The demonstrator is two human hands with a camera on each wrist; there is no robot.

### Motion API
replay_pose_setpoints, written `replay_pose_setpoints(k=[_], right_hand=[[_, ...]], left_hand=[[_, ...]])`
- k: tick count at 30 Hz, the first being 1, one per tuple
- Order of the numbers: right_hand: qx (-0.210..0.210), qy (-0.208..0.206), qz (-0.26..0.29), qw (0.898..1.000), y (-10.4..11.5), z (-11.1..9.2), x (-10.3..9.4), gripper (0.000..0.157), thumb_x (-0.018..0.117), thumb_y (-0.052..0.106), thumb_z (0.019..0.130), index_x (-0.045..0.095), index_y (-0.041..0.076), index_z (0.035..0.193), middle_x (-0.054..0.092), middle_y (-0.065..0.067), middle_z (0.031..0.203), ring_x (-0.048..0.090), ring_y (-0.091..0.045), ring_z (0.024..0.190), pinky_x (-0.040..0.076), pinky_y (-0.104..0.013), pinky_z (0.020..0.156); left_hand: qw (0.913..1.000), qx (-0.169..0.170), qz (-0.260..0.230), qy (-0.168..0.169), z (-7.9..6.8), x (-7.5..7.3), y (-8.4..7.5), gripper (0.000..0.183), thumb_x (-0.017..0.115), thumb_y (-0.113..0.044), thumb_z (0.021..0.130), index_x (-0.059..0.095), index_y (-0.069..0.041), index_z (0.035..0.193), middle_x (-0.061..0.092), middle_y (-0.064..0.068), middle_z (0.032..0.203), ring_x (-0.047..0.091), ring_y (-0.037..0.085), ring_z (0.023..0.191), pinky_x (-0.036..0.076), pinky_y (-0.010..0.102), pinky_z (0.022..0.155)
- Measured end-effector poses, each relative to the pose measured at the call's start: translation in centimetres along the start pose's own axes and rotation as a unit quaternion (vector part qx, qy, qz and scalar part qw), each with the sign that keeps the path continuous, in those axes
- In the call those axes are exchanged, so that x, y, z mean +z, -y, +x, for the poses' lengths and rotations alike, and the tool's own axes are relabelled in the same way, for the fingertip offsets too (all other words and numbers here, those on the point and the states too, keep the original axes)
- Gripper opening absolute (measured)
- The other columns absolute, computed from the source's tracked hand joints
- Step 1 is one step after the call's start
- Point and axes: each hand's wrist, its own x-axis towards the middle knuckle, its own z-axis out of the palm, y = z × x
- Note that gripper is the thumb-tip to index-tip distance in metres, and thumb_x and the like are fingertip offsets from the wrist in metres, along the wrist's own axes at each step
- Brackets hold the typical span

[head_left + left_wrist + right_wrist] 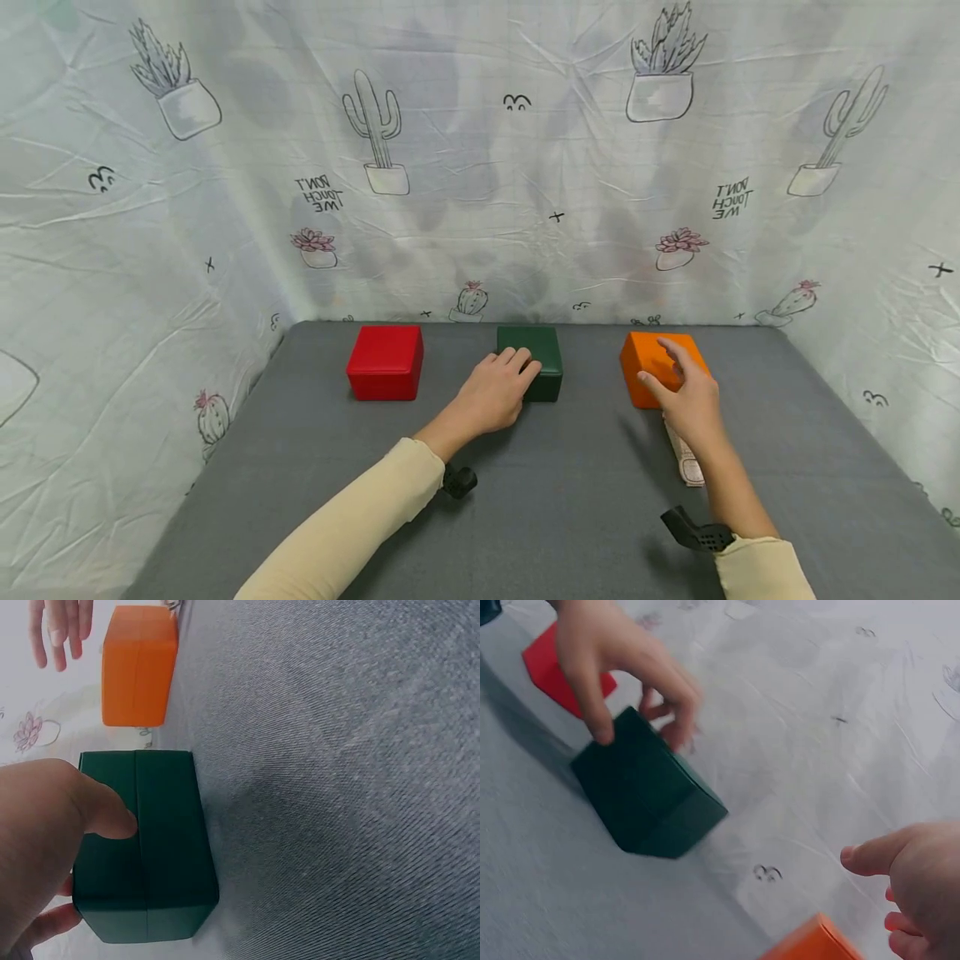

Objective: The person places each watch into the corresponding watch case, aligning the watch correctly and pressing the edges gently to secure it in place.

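One red box (386,360) is sitting leftmost. In the middle, the left hand (498,390) is clamping one green box (161,851), front facing the head camera, seam running side to side; I can't tell its long axis. Rightmost, the right hand (692,400) is hovering, thumb and fingers apart, near one orange box (648,357).

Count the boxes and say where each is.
3: in the head view, the red box at left, the green box in the middle, gripped by the left hand, and the orange box at right, partly covered by the right hand.
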Motion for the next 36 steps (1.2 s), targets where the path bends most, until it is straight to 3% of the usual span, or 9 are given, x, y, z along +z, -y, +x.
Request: replay_pose_setpoints(k=[6,12,17,23,36], right_hand=[[0.008,-0.047,-0.015,0.999,-1.8,-0.2,-0.9,0.06,0.07,0.02,0.09,0.045,0.01,0.143,0.047,-0.027,0.142,0.047,-0.049,0.122,0.041,-0.065,0.095],[0.011,-0.045,-0.032,0.998,-3.3,-0.3,-1.3,0.061,0.07,0.02,0.089,0.045,0.004,0.142,0.045,-0.026,0.144,0.045,-0.048,0.126,0.037,-0.063,0.1],[0.015,-0.043,-0.041,0.998,-4.0,-0.1,-1.6,0.063,0.072,0.019,0.087,0.045,0.001,0.141,0.042,-0.025,0.147,0.041,-0.048,0.129,0.034,-0.064,0.104],[0.035,-0.025,-0.024,0.999,-4.8,-0.3,-2.0,0.066,0.071,0.023,0.089,0.041,0.001,0.143,0.036,-0.026,0.15,0.037,-0.049,0.133,0.034,-0.065,0.104],[0.093,0.051,-0.007,0.994,-6.0,0.0,-2.7,0.084,0.068,0.035,0.09,0.02,0.006,0.153,0.027,-0.032,0.152,0.036,-0.057,0.13,0.038,-0.066,0.1]], left_hand=[[0.9997,-0.013,-0.004,-0.021,0.0,0.1,-0.3,0.033,0.061,-0.023,0.09,0.055,-0.018,0.122,0.053,0.001,0.117,0.051,0.017,0.097,0.048,0.031,0.076],[0.9991,-0.03,-0.004,-0.028,0.6,0.0,-1.0,0.029,0.062,-0.035,0.093,0.058,-0.02,0.118,0.054,0.001,0.114,0.051,0.017,0.097,0.047,0.031,0.077],[0.9993,-0.019,-0.014,-0.028,1.8,-0.1,-1.8,0.034,0.06,-0.037,0.094,0.058,-0.022,0.124,0.054,0.001,0.12,0.052,0.018,0.105,0.048,0.035,0.086],[0.9994,0.007,-0.022,-0.025,3.3,0.0,-2.8,0.043,0.058,-0.038,0.096,0.053,-0.025,0.136,0.05,0.004,0.139,0.049,0.021,0.124,0.049,0.038,0.094],[0.9991,0.028,-0.031,-0.009,6.5,0.6,-4.8,0.058,0.058,-0.041,0.095,0.038,-0.026,0.147,0.042,0.006,0.147,0.044,0.022,0.131,0.044,0.037,0.104]])
